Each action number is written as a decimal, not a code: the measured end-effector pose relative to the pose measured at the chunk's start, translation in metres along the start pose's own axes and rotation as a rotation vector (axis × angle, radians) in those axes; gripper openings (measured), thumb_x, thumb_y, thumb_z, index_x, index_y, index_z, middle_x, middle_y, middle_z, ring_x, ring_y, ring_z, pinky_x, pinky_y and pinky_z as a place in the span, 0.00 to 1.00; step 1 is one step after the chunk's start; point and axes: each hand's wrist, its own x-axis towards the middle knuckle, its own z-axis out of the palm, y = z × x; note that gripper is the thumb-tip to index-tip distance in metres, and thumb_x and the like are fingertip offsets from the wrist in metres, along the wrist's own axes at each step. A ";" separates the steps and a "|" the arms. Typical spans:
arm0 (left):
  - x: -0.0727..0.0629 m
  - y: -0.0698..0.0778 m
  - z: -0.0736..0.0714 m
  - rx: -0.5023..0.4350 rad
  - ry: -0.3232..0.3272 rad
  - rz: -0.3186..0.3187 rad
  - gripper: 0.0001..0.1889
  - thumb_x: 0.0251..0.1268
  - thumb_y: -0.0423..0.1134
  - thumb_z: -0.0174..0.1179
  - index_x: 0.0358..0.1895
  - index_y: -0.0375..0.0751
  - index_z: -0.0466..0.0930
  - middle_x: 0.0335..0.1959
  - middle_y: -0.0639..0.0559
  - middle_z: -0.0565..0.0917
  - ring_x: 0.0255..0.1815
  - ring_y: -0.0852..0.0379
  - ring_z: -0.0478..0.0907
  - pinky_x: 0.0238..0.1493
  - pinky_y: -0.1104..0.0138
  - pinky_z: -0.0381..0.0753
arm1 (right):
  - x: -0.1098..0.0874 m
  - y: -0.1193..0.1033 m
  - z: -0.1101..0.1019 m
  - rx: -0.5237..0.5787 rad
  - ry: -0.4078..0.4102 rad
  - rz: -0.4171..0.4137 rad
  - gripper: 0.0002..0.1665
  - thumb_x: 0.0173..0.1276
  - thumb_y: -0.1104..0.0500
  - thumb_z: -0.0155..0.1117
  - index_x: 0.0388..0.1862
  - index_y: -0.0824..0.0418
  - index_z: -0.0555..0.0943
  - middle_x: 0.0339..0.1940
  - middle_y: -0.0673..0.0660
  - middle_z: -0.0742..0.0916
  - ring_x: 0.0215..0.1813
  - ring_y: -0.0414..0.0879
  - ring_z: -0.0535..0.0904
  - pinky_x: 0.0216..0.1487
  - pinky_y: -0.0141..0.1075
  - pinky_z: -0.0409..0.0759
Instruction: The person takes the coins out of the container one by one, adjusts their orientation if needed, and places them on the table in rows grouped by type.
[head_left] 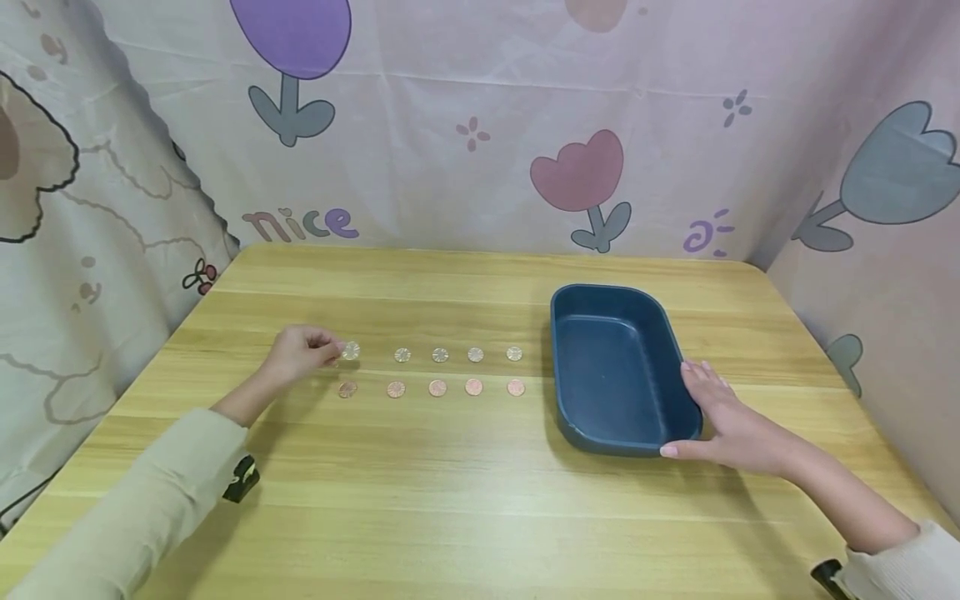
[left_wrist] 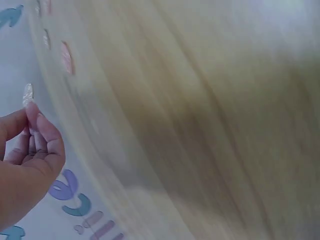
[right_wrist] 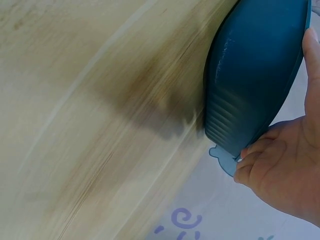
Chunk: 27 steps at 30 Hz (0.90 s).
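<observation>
Between thumb and fingertips, my left hand (head_left: 298, 353) pinches a pale gold coin (head_left: 351, 351). In the left wrist view that coin (left_wrist: 28, 95) stands on edge, raised above the fingertips. To the right run several gold coins (head_left: 440, 355), lying flat on the table. Nearer me is a parallel row of several copper-coloured coins (head_left: 437, 387). A deep dark blue rectangular tub (head_left: 564, 421) with rounded corners stands at the right of the coins. At its near right corner rests my right hand (head_left: 738, 429), fingers along the right side and thumb at the near rim.
All of this is on a light wood-grain table (head_left: 420, 517). A patterned curtain (head_left: 435, 108) with flowers and the word "nice" hangs behind the far edge and along both sides. Dark bands (head_left: 242, 478) sit at the sleeve cuffs.
</observation>
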 end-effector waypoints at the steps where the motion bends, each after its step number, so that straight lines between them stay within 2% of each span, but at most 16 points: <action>1: 0.001 -0.002 0.000 0.000 -0.013 -0.013 0.12 0.66 0.32 0.52 0.41 0.22 0.78 0.29 0.43 0.83 0.26 0.64 0.78 0.31 0.73 0.81 | 0.000 0.000 0.000 0.001 0.000 0.000 0.68 0.53 0.41 0.69 0.72 0.71 0.36 0.74 0.71 0.41 0.74 0.65 0.27 0.66 0.66 0.32; 7: 0.011 -0.013 0.001 -0.021 -0.067 -0.100 0.11 0.65 0.30 0.53 0.41 0.21 0.77 0.32 0.42 0.83 0.26 0.66 0.77 0.31 0.76 0.80 | 0.000 0.002 0.000 0.010 0.000 0.002 0.67 0.54 0.41 0.68 0.72 0.70 0.36 0.75 0.69 0.40 0.74 0.66 0.27 0.66 0.66 0.30; 11: 0.016 -0.014 0.006 0.000 -0.072 -0.119 0.11 0.65 0.30 0.53 0.40 0.20 0.77 0.31 0.40 0.84 0.24 0.66 0.76 0.29 0.75 0.80 | 0.000 0.002 0.000 0.006 0.001 0.000 0.67 0.54 0.42 0.69 0.72 0.70 0.36 0.75 0.69 0.40 0.74 0.66 0.28 0.66 0.67 0.31; 16: 0.018 -0.009 0.012 0.055 -0.058 -0.143 0.10 0.65 0.30 0.53 0.37 0.22 0.78 0.29 0.39 0.84 0.23 0.65 0.75 0.27 0.76 0.79 | 0.000 0.001 0.000 -0.002 0.003 -0.001 0.68 0.53 0.41 0.69 0.72 0.71 0.36 0.74 0.70 0.41 0.73 0.67 0.28 0.66 0.67 0.32; 20: 0.020 -0.006 0.015 0.065 -0.031 -0.168 0.09 0.64 0.30 0.54 0.35 0.23 0.77 0.29 0.37 0.83 0.21 0.65 0.75 0.25 0.77 0.78 | 0.000 0.001 -0.001 -0.002 0.004 0.005 0.68 0.53 0.41 0.69 0.72 0.71 0.36 0.74 0.71 0.42 0.73 0.67 0.28 0.66 0.67 0.32; 27: 0.022 -0.006 0.017 0.096 -0.004 -0.177 0.10 0.63 0.30 0.55 0.27 0.26 0.76 0.34 0.32 0.84 0.18 0.65 0.75 0.22 0.78 0.75 | 0.001 0.001 0.000 0.005 0.004 -0.001 0.68 0.53 0.41 0.69 0.72 0.71 0.36 0.74 0.71 0.41 0.74 0.67 0.28 0.66 0.66 0.30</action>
